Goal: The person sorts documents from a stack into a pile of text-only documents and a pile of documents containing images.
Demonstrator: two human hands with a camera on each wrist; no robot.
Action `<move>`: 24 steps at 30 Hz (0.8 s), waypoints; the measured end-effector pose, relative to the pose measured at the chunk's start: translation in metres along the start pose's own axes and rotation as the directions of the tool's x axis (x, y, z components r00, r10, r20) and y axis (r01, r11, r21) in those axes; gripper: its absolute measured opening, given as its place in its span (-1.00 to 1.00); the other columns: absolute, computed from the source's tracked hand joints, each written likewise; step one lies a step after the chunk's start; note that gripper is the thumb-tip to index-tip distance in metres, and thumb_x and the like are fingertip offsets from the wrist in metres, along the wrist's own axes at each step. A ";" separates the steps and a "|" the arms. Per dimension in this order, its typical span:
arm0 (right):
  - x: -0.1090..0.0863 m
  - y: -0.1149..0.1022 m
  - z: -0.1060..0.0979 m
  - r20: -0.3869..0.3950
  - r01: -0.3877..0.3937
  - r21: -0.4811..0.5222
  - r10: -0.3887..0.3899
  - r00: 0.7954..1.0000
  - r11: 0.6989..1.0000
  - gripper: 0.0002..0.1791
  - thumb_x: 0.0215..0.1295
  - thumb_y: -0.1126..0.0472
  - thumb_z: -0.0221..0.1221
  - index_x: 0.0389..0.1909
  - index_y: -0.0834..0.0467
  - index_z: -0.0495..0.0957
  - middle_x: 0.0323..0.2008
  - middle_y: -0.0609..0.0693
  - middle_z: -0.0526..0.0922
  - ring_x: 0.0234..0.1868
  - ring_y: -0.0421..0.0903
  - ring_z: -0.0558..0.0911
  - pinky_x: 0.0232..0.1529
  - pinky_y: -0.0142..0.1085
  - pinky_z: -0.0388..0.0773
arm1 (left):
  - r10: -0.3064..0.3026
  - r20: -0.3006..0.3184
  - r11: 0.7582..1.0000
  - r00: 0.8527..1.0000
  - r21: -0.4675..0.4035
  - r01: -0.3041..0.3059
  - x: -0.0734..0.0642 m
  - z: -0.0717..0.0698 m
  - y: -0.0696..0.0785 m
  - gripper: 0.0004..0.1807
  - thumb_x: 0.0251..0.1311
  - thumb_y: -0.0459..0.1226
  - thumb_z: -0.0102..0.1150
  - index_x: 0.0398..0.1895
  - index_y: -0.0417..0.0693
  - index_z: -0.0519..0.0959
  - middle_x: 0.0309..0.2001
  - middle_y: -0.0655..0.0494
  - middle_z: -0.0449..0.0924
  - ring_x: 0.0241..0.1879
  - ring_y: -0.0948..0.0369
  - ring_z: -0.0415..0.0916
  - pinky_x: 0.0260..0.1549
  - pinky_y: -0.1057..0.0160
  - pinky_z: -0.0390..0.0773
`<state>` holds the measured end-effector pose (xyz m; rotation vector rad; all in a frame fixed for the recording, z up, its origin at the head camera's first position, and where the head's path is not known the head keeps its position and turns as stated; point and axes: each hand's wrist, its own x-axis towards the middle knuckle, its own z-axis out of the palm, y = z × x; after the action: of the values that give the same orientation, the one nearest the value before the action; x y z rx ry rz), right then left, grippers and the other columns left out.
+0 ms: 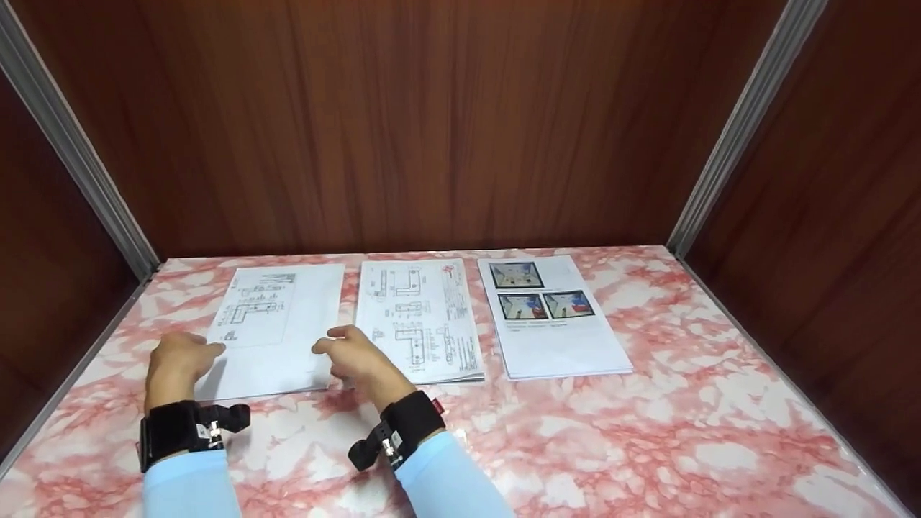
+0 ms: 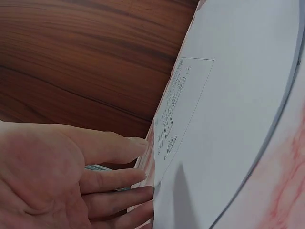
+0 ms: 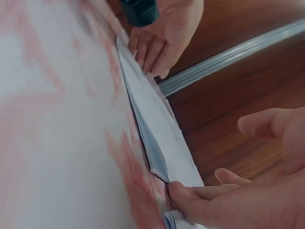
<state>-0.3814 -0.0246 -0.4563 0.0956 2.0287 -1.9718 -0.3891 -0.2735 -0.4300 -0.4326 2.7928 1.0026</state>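
Note:
A stack of paper sheets (image 1: 295,360) with a printed technical drawing lies at the left of the table. At its left edge is my left hand (image 1: 181,363), its fingers fairly straight along the paper's side, as the left wrist view shows. My right hand (image 1: 365,365) is at the stack's right edge, between it and a second stack of drawings (image 1: 417,316). In the right wrist view, fingers of the right hand (image 3: 252,191) touch the near corner of the sheet stack (image 3: 159,129), which bows up slightly there. Neither hand pinches the paper.
A third stack of sheets (image 1: 561,349), printed with several colour photos, lies to the right. All stacks rest on a red-and-white marbled tabletop (image 1: 683,403). Brown wood-look panels (image 1: 432,129) with metal corner posts (image 1: 748,122) enclose the back and sides.

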 end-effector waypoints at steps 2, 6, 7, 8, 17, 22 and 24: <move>0.000 0.000 0.000 0.017 -0.012 0.099 0.011 1.000 0.995 -0.42 -0.03 0.11 0.25 0.09 0.08 0.36 0.12 0.05 0.41 0.07 0.12 0.45 -0.03 -0.13 0.43 | -0.010 -0.004 1.000 1.000 -0.012 0.010 0.000 -0.001 -0.001 -0.30 0.16 -0.06 -0.02 0.24 -0.41 0.24 0.25 -0.45 0.18 0.16 -0.27 0.22 0.14 -0.10 0.27; 0.002 0.001 -0.001 0.049 -0.017 0.218 0.006 0.999 0.976 -0.36 -0.06 0.15 0.27 0.12 0.09 0.31 0.18 0.12 0.35 0.11 0.11 0.39 0.02 -0.12 0.35 | -0.031 -0.020 0.998 0.999 -0.059 0.030 -0.001 -0.003 -0.002 -0.32 0.17 -0.04 0.00 0.24 -0.35 0.26 0.24 -0.44 0.20 0.14 -0.25 0.25 0.10 -0.08 0.30; 0.002 0.002 0.000 0.055 -0.023 0.229 0.010 0.998 0.973 -0.35 -0.05 0.15 0.26 0.13 0.09 0.30 0.17 0.10 0.35 0.12 0.14 0.39 0.00 -0.10 0.35 | -0.040 -0.027 0.996 0.999 -0.075 0.038 -0.002 -0.002 -0.002 -0.32 0.17 -0.04 0.01 0.24 -0.33 0.27 0.23 -0.43 0.21 0.13 -0.24 0.26 0.08 -0.07 0.32; 0.003 0.002 0.000 0.056 -0.021 0.232 0.008 0.998 0.972 -0.33 -0.04 0.16 0.26 0.15 0.10 0.28 0.15 0.09 0.36 0.10 0.15 0.41 -0.04 -0.10 0.36 | -0.050 -0.037 0.995 0.998 -0.089 0.047 -0.002 -0.002 -0.002 -0.33 0.16 -0.05 0.03 0.24 -0.32 0.28 0.23 -0.42 0.22 0.12 -0.22 0.27 0.07 -0.06 0.32; 0.005 0.003 0.003 -0.028 0.083 -0.024 -0.083 0.996 0.996 -0.30 0.06 0.26 0.22 0.26 0.23 0.19 -0.02 0.06 0.60 -0.14 -0.02 0.63 -0.12 -0.19 0.56 | -0.135 -0.100 0.974 0.986 -0.196 0.113 -0.001 0.000 -0.003 -0.28 0.03 -0.18 0.22 0.26 -0.34 0.27 0.21 -0.40 0.28 0.02 -0.10 0.32 -0.03 0.07 0.33; 0.003 -0.001 0.000 -0.020 0.122 -0.061 -0.124 0.992 0.991 -0.35 0.11 0.26 0.18 0.25 0.18 0.21 0.07 0.02 0.55 0.04 -0.07 0.53 0.02 -0.22 0.47 | -0.151 -0.071 0.955 0.986 -0.266 0.127 -0.001 -0.001 -0.007 -0.26 0.04 -0.19 0.25 0.26 -0.35 0.26 0.14 -0.34 0.37 -0.06 -0.03 0.38 -0.11 0.13 0.40; 0.003 -0.003 -0.001 -0.024 0.114 0.000 -0.114 0.993 0.993 -0.36 0.09 0.27 0.19 0.23 0.20 0.23 0.10 0.07 0.50 0.05 -0.04 0.51 0.00 -0.21 0.49 | -0.160 -0.045 0.933 0.986 -0.334 0.136 -0.001 -0.002 -0.009 -0.30 0.03 -0.22 0.26 0.24 -0.36 0.30 -0.09 -0.23 0.54 -0.20 0.06 0.46 -0.23 0.19 0.45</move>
<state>-0.3847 -0.0242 -0.4543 0.0035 2.0911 -2.0495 -0.3853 -0.2805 -0.4336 -0.7210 2.6039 1.4489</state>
